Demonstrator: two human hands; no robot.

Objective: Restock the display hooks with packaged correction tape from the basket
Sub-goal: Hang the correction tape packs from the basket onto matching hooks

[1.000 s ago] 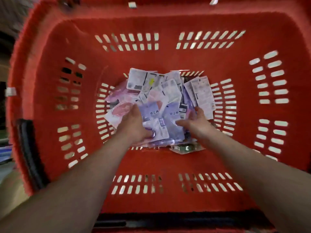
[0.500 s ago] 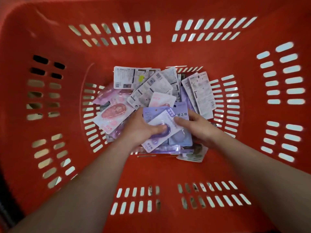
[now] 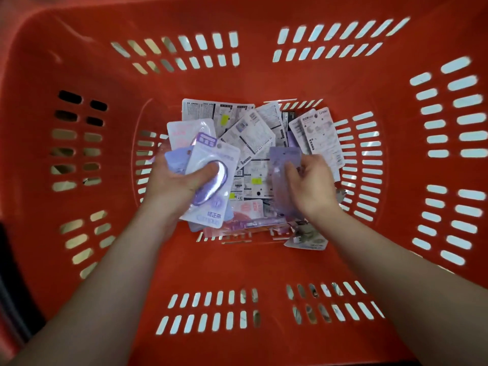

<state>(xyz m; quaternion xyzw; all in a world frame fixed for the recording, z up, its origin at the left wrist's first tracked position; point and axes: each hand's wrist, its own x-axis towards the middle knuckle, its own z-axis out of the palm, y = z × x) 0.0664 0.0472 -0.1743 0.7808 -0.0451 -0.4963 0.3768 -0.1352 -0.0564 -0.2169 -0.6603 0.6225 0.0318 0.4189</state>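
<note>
A red slotted basket (image 3: 237, 262) fills the view, with a heap of packaged correction tape (image 3: 253, 138) on its floor, many packs lying back side up. My left hand (image 3: 174, 180) grips a small fanned stack of purple and white packs (image 3: 211, 180), thumb across the blister of the top one. My right hand (image 3: 311, 186) pinches another purple pack (image 3: 284, 167) lifted off the heap. Pink packs (image 3: 245, 210) lie between my wrists. No display hooks are in view.
The basket's walls rise on all sides, with slotted openings. A loose pack (image 3: 306, 240) lies at the heap's near right edge. A dark strip shows outside the basket at the lower left.
My hands have drawn apart. The left has lifted a stack of purple packs to the left, and the right has taken a separate purple pack. The camera has come closer to the basket.
</note>
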